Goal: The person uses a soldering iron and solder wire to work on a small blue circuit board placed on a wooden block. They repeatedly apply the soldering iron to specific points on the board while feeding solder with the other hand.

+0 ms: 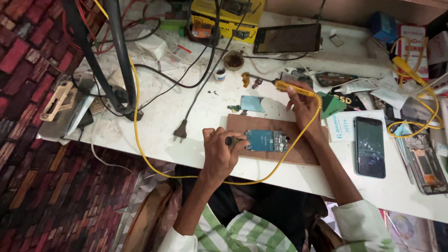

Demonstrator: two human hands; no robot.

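My left hand (pixel 219 151) grips a dark-handled tool (pixel 232 140) whose tip rests against the left end of a blue opened phone body (pixel 266 140). The phone lies on a brown wooden board (pixel 298 156) near the table's front edge. My right hand (pixel 303 105) is raised behind the board and holds a yellow soldering iron (pixel 291 87), its metal tip pointing left over the white table (pixel 158 135). The iron's yellow cord (pixel 140 140) loops down past the table's front edge and back up to the left.
A black phone (pixel 369 146) lies to the right of the board, with an opened phone frame (pixel 424 163) beyond it. A tablet (pixel 287 38) sits at the back. A black plug (pixel 180 132), a black stand pole (pixel 122 56), wires and small parts crowd the left and back.
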